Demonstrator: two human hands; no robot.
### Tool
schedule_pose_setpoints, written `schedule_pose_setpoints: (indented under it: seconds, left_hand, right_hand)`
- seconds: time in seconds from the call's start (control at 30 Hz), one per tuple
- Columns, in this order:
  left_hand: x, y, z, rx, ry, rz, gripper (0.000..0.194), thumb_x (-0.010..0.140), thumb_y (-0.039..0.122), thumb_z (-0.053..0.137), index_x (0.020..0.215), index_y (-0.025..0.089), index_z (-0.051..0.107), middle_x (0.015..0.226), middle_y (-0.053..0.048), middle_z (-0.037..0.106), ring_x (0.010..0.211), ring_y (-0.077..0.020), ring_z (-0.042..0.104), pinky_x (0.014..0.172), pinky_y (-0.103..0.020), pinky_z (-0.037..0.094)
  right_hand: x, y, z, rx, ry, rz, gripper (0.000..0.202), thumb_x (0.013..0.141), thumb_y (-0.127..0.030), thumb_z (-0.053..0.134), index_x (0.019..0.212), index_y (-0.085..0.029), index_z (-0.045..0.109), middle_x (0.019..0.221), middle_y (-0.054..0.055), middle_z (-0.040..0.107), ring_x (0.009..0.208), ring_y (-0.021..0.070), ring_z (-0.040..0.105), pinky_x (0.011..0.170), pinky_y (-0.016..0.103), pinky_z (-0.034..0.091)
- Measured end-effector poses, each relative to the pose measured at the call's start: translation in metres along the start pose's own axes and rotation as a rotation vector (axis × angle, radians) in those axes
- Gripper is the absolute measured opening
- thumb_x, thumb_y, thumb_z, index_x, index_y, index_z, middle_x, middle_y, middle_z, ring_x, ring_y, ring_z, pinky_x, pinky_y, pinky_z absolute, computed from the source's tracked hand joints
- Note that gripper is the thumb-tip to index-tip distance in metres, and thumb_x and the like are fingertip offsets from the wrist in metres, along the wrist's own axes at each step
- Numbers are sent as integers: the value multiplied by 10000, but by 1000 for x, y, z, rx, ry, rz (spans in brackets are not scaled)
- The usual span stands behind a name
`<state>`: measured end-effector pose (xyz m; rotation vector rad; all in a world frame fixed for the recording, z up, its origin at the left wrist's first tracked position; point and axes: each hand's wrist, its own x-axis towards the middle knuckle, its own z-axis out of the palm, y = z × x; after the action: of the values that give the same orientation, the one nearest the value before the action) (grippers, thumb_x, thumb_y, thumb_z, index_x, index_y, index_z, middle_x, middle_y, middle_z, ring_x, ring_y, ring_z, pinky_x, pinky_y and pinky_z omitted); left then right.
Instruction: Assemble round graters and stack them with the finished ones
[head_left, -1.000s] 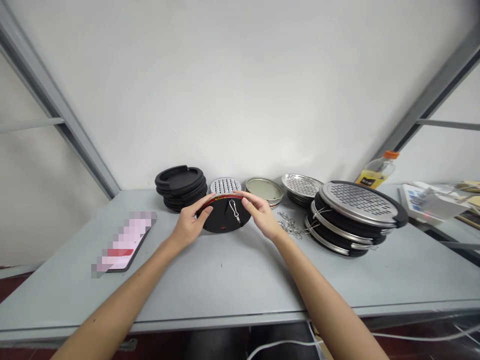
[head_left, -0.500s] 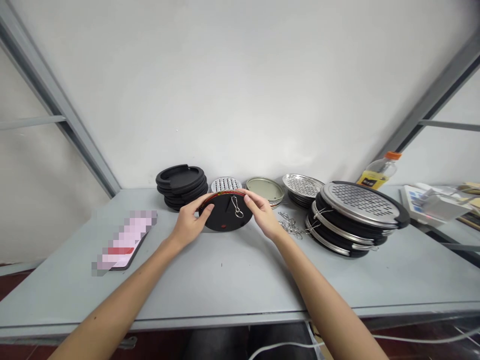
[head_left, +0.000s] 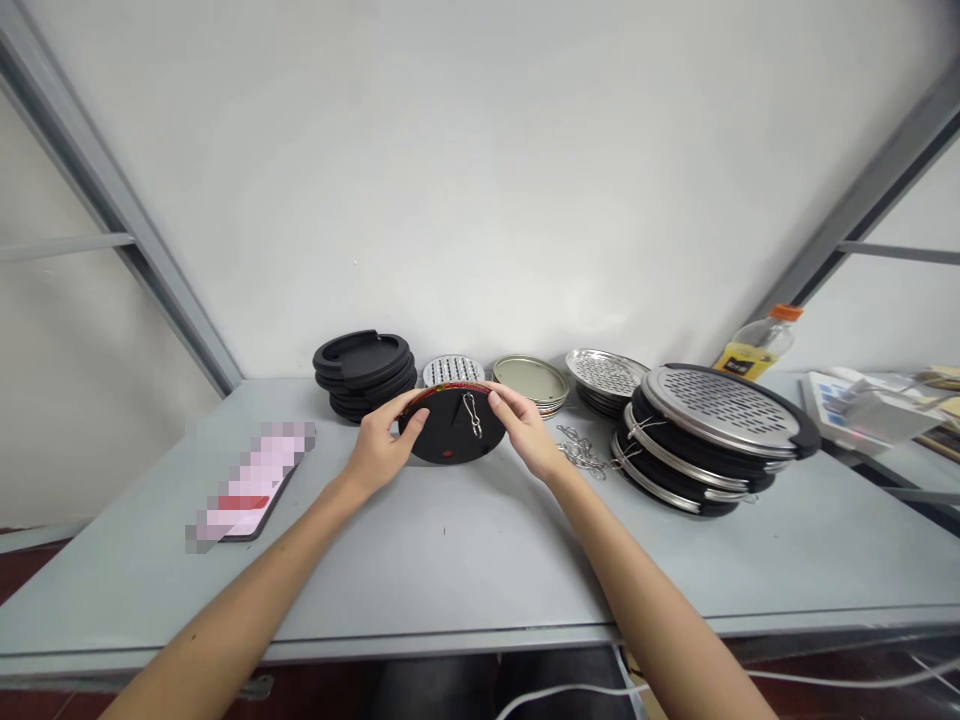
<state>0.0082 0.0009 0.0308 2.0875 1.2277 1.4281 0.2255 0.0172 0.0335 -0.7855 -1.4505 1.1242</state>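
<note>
Between my hands a round black disc (head_left: pixel 442 428) stands tilted on edge, its black face toward me and a coloured rim along the top. A wire clip (head_left: pixel 472 412) hangs on that face near the upper right, and a small red spot shows at the bottom. My left hand (head_left: pixel 384 438) grips the disc's left edge, thumb on the near face. At the upper right edge my right hand (head_left: pixel 525 425) holds it the same way, its other fingers partly hidden behind. Just beyond lies a perforated metal grater plate (head_left: pixel 453 370).
Black round holders (head_left: pixel 364 365) are stacked at back left, green-grey lids (head_left: pixel 531 378) and metal grater discs (head_left: pixel 604 372) at back right. Loose wire clips (head_left: pixel 581 452) lie beside a stack of assembled graters (head_left: pixel 720 410). A phone (head_left: pixel 259 490) lies left; a bottle (head_left: pixel 757 342) stands far right.
The wire clip's lower end has swung slightly and now appears narrower. Both hands keep their hold on the disc, with almost no other movement.
</note>
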Motion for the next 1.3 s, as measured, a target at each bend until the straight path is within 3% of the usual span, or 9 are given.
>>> schedule_pose_setpoints:
  seconds: [0.3,0.5,0.63,0.87,1.1,1.3]
  left_hand:
    - [-2,2,1,7,-21,23,369,919,406,523,1202,178,588,1164,-83,659,1062,-234,619,960,-360,478]
    - [-3,1,1,-78,13,49,546,880,394,593,1357,189,423,1250,-110,614,1147,-238,592,1022,-393,441]
    - [-4,2,-1,-24,-42,51,375,912,408,538,1214,188,565,1174,-83,658,1097,-237,610,992,-364,455]
    - [-2,3,1,-100,-39,-15,335,917,429,522,1113,178,627,1086,-67,681,1022,-228,621,919,-332,485]
    - [5,-8,1,-209,75,-95,399,896,499,529,1077,158,632,1066,-76,685,1024,-235,622,911,-334,487]
    - [7,-3,0,-472,85,-252,467,899,559,510,1169,189,597,1090,-83,698,1033,-233,643,884,-340,527]
  right_hand:
    - [0,3,-1,-2,7,4,423,832,-548,589,1115,-244,669,1141,28,691,1113,223,594,1004,360,428]
    - [-2,2,0,-8,-23,18,422,800,-548,628,1085,-241,686,1117,30,700,1075,230,605,981,375,437]
    - [-4,-1,-1,-36,-83,-2,399,809,-536,625,1069,-242,700,1081,32,710,1035,231,616,944,374,455]
    - [-2,5,-4,11,-103,5,435,859,-541,560,1146,-237,679,1136,46,691,1108,238,585,985,385,428]
    - [4,15,-7,84,-50,69,527,876,-618,462,1164,-222,659,1152,64,681,1114,235,584,995,407,427]
    - [-2,7,-3,156,-145,87,449,866,-568,534,1170,-260,649,1115,29,684,1017,198,613,901,327,476]
